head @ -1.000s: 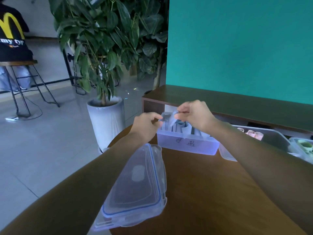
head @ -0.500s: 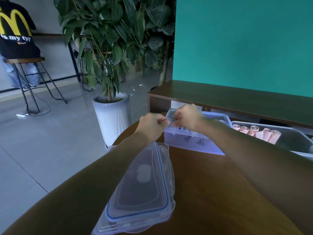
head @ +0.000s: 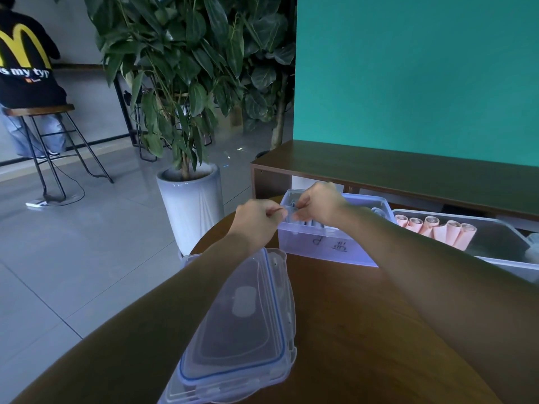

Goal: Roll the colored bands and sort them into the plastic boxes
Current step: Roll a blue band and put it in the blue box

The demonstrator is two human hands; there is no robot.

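Both hands, left hand [head: 256, 218] and right hand [head: 319, 201], pinch a blue band [head: 291, 212] over the blue-band box [head: 329, 246] at the tabletop's [head: 350, 330] far edge.

The table [head: 350, 330] is dark brown wood. The nearer box [head: 326, 246] is clear plastic with a bluish tint, dark handwriting on its front, and grey-blue bands [head: 309, 222] inside. The box beside it [head: 501, 258] holds pale pink rolled bands [head: 437, 230]. The stacked lids [head: 242, 330] are transparent with a blue seal line. The wall [head: 423, 68] is teal; the plant pot [head: 192, 205] is white.
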